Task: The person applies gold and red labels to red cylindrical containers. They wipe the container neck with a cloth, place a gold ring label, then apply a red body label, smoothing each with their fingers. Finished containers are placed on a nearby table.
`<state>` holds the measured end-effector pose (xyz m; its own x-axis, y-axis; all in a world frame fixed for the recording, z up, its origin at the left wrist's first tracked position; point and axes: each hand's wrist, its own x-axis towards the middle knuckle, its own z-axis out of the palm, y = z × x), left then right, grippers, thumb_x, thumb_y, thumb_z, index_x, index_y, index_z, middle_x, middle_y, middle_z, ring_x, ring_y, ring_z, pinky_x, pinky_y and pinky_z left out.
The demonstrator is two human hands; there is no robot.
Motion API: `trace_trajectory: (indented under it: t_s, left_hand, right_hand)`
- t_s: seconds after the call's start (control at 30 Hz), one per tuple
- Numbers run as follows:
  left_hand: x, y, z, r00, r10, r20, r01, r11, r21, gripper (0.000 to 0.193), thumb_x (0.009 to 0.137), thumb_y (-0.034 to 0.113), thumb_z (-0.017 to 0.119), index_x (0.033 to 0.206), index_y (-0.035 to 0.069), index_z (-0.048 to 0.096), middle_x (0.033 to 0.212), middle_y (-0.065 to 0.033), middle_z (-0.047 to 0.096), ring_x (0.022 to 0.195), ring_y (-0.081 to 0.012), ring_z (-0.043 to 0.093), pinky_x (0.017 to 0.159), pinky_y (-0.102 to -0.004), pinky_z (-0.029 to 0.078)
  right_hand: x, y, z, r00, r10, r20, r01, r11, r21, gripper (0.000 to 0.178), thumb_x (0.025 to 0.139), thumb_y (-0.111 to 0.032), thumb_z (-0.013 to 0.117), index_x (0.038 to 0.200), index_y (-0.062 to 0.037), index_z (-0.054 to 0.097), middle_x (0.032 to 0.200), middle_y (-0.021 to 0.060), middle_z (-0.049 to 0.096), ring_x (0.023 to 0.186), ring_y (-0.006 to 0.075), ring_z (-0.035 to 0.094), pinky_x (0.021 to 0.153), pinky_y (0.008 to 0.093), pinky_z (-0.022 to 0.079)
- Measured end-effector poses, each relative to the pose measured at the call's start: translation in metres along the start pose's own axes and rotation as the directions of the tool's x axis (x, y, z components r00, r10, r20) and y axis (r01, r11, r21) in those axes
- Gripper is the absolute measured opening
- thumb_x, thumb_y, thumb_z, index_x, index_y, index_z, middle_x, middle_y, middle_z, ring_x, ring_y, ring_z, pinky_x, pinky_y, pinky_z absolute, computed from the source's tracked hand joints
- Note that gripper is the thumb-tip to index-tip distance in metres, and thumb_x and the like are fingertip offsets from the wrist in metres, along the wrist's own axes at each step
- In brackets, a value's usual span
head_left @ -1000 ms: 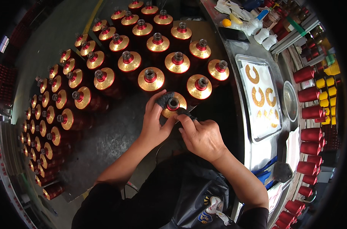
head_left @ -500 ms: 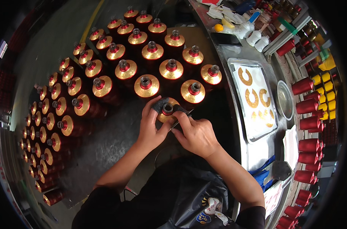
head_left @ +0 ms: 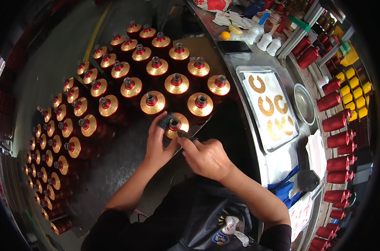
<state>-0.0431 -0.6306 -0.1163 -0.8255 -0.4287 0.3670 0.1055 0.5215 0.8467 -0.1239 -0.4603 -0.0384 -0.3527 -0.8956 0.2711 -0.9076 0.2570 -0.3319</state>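
Observation:
A red bottle [head_left: 181, 126] with a gold shoulder and a clear threaded neck stands at the near edge of the dark table. My left hand [head_left: 158, 144] is closed around its left side, thumb low and a black-covered finger by the neck. My right hand [head_left: 207, 158] is curled at the lower right of the gold shoulder, a black-covered fingertip touching its rim. Whether a small thing is pinched in those fingers is hidden. Similar gold-shouldered bottles [head_left: 153, 103] stand in rows beyond and to the left.
On the metal counter to the right lies a tray [head_left: 257, 67] with gold horseshoe-shaped pieces [head_left: 267, 113] on white paper. Beside it are a metal bowl [head_left: 304, 104], a dark flat device [head_left: 234, 47] and a blue cloth [head_left: 284, 190]. Red bottles [head_left: 337, 121] line the far right.
My right hand has drawn back from around the neck to the shoulder's lower right rim, its fingers more curled. My left hand stays on the bottle. The view has shifted slightly.

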Motion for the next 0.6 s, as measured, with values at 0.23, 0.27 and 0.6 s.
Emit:
trace_trajectory:
  t_s: [0.23, 0.27, 0.6]
  left_hand:
    - [0.032, -0.006, -0.041, 0.966, -0.026, -0.257, 0.079, 0.978, 0.195, 0.043, 0.083, 0.007, 0.076, 0.122, -0.002, 0.061, 0.118, -0.0148, 0.06, 0.109, -0.0257, 0.061, 0.094, -0.0338, 0.049]
    - [0.042, -0.014, -0.038, 0.958, 0.039, -0.283, 0.011, 0.985, 0.173, 0.042, 0.083, 0.007, 0.076, 0.122, -0.002, 0.061, 0.119, -0.015, 0.06, 0.11, -0.0262, 0.06, 0.094, -0.0344, 0.049]
    - [0.062, -0.064, -0.023, 0.951, -0.276, -0.138, 0.234, 0.936, -0.262, 0.042, 0.089, 0.008, 0.074, 0.129, 0.001, 0.062, 0.118, -0.0012, 0.06, 0.099, -0.0075, 0.058, 0.089, -0.0268, 0.05]
  right_hand:
    - [-0.048, -0.018, -0.041, 0.927, 0.286, -0.242, -0.225, 0.941, 0.253, 0.036, 0.076, -0.001, 0.076, 0.111, -0.0029, 0.064, 0.089, 0.0123, 0.072, 0.05, 0.0221, 0.059, 0.048, 0.0317, 0.045]
    - [-0.058, -0.02, -0.05, 0.913, 0.333, -0.238, -0.269, 0.926, 0.264, 0.036, 0.077, -0.001, 0.075, 0.112, -0.0031, 0.064, 0.084, 0.0115, 0.07, 0.051, 0.0247, 0.06, 0.049, 0.0332, 0.047]
    - [-0.17, -0.049, -0.097, 0.282, 0.895, -0.345, -0.754, 0.429, 0.497, 0.039, 0.085, -0.002, 0.069, 0.123, 0.0022, 0.061, 0.079, 0.0007, 0.065, 0.057, 0.0028, 0.048, 0.055, 0.0183, 0.034]
